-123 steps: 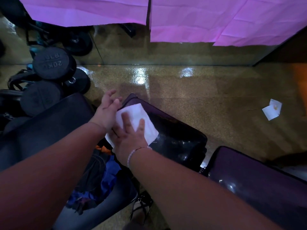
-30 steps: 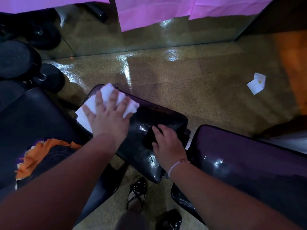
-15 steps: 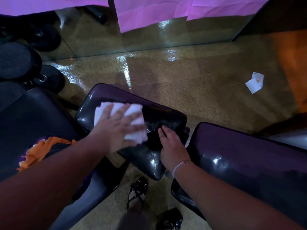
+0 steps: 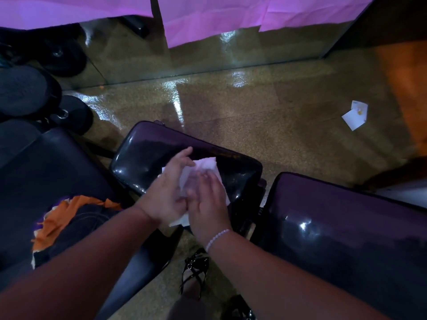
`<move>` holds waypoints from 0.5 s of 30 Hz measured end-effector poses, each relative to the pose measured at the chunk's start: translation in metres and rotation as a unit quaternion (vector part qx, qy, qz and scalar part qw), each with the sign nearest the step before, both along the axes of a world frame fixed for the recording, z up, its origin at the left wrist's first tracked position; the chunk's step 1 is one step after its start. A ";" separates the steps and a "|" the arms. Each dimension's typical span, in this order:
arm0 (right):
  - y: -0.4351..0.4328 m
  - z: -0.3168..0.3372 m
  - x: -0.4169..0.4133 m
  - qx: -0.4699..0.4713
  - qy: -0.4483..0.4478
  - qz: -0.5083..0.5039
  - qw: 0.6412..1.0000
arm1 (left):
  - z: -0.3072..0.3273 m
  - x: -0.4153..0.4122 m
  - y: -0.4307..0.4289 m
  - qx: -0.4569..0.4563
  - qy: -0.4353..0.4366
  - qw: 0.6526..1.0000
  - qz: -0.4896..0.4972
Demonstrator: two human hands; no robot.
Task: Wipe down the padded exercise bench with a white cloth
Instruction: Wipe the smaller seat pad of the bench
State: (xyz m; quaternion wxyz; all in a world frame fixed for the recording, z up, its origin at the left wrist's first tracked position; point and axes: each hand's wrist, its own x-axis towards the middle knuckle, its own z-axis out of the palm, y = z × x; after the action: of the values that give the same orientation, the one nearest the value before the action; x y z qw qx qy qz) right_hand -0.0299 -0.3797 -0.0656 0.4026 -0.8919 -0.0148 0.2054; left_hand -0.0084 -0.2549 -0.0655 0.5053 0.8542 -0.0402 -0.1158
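Observation:
The bench's small glossy dark seat pad [image 4: 143,158] lies in the middle, and its larger back pad [image 4: 346,239] lies at the right. On the seat pad's near right part rests a white cloth [image 4: 208,166]. My left hand [image 4: 166,195] lies along the cloth's left side, fingers pointing away from me. My right hand [image 4: 208,199], with a bead bracelet on its wrist, presses flat on the cloth. Both hands are blurred and cover most of the cloth.
Another dark padded bench [image 4: 46,172] with orange and dark clothing [image 4: 69,218] on it stands at the left. Black dumbbells [image 4: 27,93] lie at the far left. A white paper scrap [image 4: 354,115] lies on the shiny floor at the right. My black sandal [image 4: 196,271] shows below.
The cloth has slid right across the seat pad, from its far left corner toward the near right. My right hand has moved off the pad's right edge onto the cloth beside my left hand.

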 end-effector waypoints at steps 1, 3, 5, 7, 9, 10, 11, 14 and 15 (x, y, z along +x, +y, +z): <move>0.006 -0.003 0.004 -0.049 0.007 0.043 0.998 | 0.002 0.003 0.010 0.001 -0.027 0.999 0.023; 0.013 -0.010 0.017 -0.153 0.012 0.123 0.980 | 0.006 0.011 0.029 0.041 -0.082 0.992 0.088; 0.009 -0.018 0.034 -0.204 0.029 0.154 0.966 | 0.007 0.022 0.044 0.120 -0.106 0.976 0.148; -0.002 -0.023 0.053 -0.224 0.052 0.176 0.957 | 0.007 0.028 0.051 0.188 -0.097 0.964 0.158; -0.020 -0.025 0.069 -0.242 0.087 0.165 0.952 | 0.004 0.026 0.053 0.204 -0.082 0.963 0.154; -0.030 -0.028 0.075 -0.247 0.107 0.140 0.953 | 0.004 0.024 0.052 0.202 -0.081 0.964 0.154; -0.040 -0.029 0.079 -0.245 0.127 0.111 0.955 | 0.005 0.021 0.052 0.199 -0.086 0.963 0.158; -0.064 -0.038 0.065 -0.248 0.081 0.075 0.962 | 0.008 0.012 0.052 0.189 -0.095 0.960 0.182; -0.068 -0.038 0.054 -0.248 0.035 0.072 0.966 | 0.008 0.008 0.051 0.184 -0.097 0.960 0.190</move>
State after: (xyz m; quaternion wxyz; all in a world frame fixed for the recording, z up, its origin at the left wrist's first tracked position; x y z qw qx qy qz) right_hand 0.0242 -0.4482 -0.1033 0.1537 -0.9528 -0.0133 0.2617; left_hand 0.0000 -0.2041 -0.0573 0.3462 0.9313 0.0959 0.0607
